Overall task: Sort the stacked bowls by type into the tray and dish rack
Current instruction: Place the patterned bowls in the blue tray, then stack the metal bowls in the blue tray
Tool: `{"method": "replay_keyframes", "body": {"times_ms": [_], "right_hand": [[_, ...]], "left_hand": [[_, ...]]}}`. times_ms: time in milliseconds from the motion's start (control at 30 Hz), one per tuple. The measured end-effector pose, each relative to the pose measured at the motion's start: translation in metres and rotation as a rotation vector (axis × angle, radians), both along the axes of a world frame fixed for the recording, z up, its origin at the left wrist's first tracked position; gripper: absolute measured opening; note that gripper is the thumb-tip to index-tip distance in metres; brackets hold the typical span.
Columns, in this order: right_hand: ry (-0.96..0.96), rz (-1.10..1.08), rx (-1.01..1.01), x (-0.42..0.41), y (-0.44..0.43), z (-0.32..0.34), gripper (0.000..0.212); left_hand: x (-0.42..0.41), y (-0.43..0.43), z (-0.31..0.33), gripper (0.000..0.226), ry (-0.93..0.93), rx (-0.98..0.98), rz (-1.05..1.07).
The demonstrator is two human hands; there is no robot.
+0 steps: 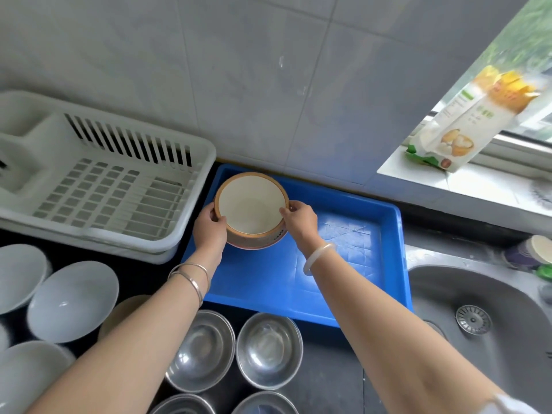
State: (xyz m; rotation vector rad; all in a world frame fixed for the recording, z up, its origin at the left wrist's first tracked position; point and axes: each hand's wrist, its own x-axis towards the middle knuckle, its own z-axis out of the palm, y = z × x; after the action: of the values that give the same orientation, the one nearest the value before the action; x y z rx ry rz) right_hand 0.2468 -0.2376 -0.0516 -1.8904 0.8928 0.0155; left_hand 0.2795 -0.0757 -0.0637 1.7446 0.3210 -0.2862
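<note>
A cream ceramic bowl (pixel 251 208) with a brown rim and patterned outside is in the far left corner of the blue tray (pixel 343 264). My left hand (pixel 210 228) grips its left rim and my right hand (pixel 299 220) pinches its right rim. I cannot tell whether the bowl touches the tray floor. The white dish rack (pixel 98 186) stands left of the tray with nothing in it. White bowls (pixel 73 300) sit at the lower left, with a tan bowl (pixel 119 315) partly hidden behind my left forearm. Steel bowls (pixel 268 351) stand in front of the tray.
A steel sink (pixel 478 324) lies to the right, with cups (pixel 531 252) on its far edge. A food carton (pixel 466 127) leans on the window sill at the upper right. A tiled wall runs behind the tray and rack. The counter is dark.
</note>
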Motion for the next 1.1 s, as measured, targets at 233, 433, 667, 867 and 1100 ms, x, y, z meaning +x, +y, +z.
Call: {"method": "replay_keyframes", "body": {"times_ms": [233,433,667,867,1100], "right_hand": [[-0.063,-0.006,0.098,-0.023,-0.003,0.013,0.036],[-0.101,0.099,0.077,-0.071,-0.005,0.033,0.027],[-0.108,0.205,0.117,-0.162,0.014,0.033,0.016],[0.162,0.311,-0.108,-0.236,0.026,0.001,0.021],[0.335,0.357,-0.045,-0.245,0.039,-0.021,0.023]], "left_hand": [[-0.027,0.006,0.015,0.040,-0.019,-0.042,-0.009],[-0.083,0.024,0.038,0.038,0.083,-0.112,-0.016],[-0.191,0.050,0.050,0.025,0.235,-0.126,-0.070],[-0.254,0.079,0.026,0.026,0.294,0.099,-0.261],[-0.272,0.083,0.006,0.038,0.188,0.345,-0.432]]}}
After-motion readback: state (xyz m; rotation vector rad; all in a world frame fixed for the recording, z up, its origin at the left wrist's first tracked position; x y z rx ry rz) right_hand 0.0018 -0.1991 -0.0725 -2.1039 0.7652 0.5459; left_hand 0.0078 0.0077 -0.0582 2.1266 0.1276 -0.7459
